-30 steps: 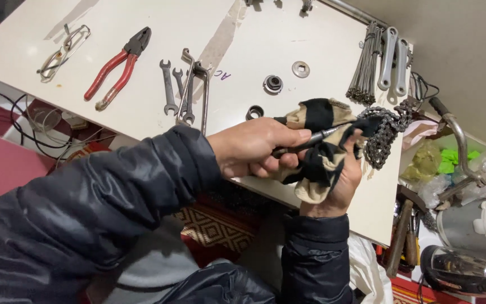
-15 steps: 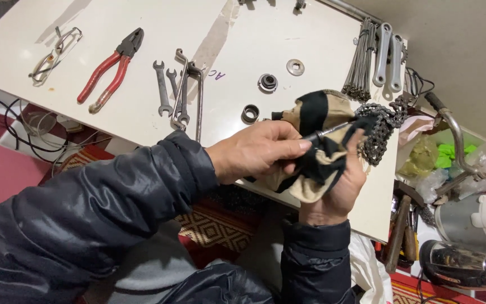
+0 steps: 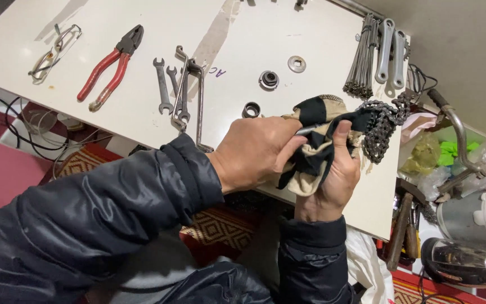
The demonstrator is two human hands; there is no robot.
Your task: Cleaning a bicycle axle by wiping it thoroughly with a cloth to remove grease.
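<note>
**Two-handed grip on a rag-wrapped part at the table edge**

Gripped from both sides, a black-and-beige rag (image 3: pixel 316 149) sits at centre frame, just over the near edge of the white table (image 3: pixel 265 62). The right hand (image 3: pixel 333 180) rises from below, palm up, fingers closed around the bunched cloth and thumb laid across its top, so that the bundle is cradled and steadied. The left hand (image 3: pixel 254 152) comes in from the left and is closed on the cloth's other side; a thin metal rod (image 3: pixel 309 130), apparently pinched between its fingertips, shows for a short length only. A bicycle chain (image 3: pixel 381 126) trails from the rag's right end toward the upper right, its bulk resting on the table so its weight is borne there.

Tools lie within reach across the upper left: red-handled pliers (image 3: pixel 108 67), a cluster of open-ended spanners (image 3: pixel 178 90), and wire clips (image 3: pixel 52 50). Small round bearing parts (image 3: pixel 268 80) lie above the hands; a bundle of spokes (image 3: pixel 361 56) and two grey levers (image 3: pixel 389 50) occupy the upper right.

Hidden: whatever the cloth encloses, the rod's full length, and the left fingertips. Clutter at the right edge is cut off and hard to identify.
</note>
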